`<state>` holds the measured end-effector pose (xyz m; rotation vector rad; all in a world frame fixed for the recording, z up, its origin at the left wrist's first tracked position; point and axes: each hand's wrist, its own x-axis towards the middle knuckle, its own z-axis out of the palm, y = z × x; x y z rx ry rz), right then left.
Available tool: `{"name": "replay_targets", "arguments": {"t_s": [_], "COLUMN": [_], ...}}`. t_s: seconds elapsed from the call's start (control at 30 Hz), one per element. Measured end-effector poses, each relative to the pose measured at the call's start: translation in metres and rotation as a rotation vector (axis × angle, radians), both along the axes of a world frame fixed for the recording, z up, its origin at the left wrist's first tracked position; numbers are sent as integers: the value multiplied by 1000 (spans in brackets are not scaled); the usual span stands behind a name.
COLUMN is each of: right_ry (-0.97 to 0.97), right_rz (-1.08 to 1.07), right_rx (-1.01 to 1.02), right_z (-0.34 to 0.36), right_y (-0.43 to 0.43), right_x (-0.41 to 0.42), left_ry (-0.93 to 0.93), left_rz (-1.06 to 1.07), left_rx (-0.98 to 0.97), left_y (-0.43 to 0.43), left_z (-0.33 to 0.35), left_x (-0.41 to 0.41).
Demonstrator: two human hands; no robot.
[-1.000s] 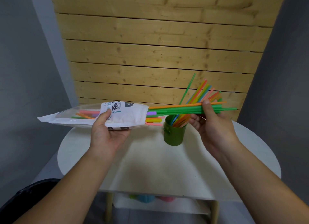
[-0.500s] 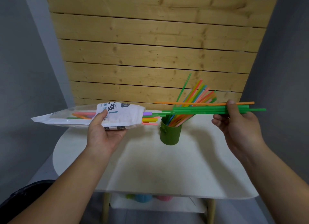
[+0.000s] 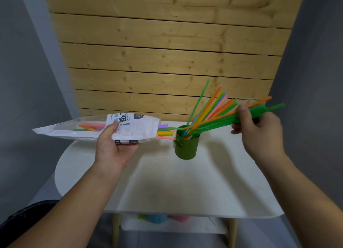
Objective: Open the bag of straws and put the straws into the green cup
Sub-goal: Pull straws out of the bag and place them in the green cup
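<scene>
Straws [image 3: 219, 124], mostly green with one orange, slant from the right hand [image 3: 259, 131] down into the green cup [image 3: 186, 145], lower ends inside the rim among other coloured straws fanned up to the right. Right hand pinches the bunch near its upper end. Cup stands on the white table [image 3: 167, 183]. Left hand [image 3: 115, 147] grasps the white straw bag [image 3: 126, 128] sideways above the table, open mouth beside the cup, straw tips poking out.

cup [image 3: 186, 147] olive green | bag [image 3: 135, 127] white, black print | table [image 3: 167, 183] white
</scene>
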<state>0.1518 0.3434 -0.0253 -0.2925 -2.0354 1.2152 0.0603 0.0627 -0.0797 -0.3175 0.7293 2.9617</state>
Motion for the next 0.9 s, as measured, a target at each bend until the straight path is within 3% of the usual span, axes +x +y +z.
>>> {"name": "replay_targets", "arguments": {"t_s": [0.33,0.5,0.9], "right_ry": [-176,-93,1], "right_rz": [88,30,-89], "right_rx": [-15,-150,-105], "right_z": [-16,-8,-4], "right_y": [-18,-13,-1], "right_x": [-43,-46,-19], "left_ry": [8,14,12], "left_rz": [-12,-3,-21], "left_rx": [-32,-37,-63], "left_y": [-5,-11,-3], "left_z": [-1,-2,0], "left_x": [2,0,7]}}
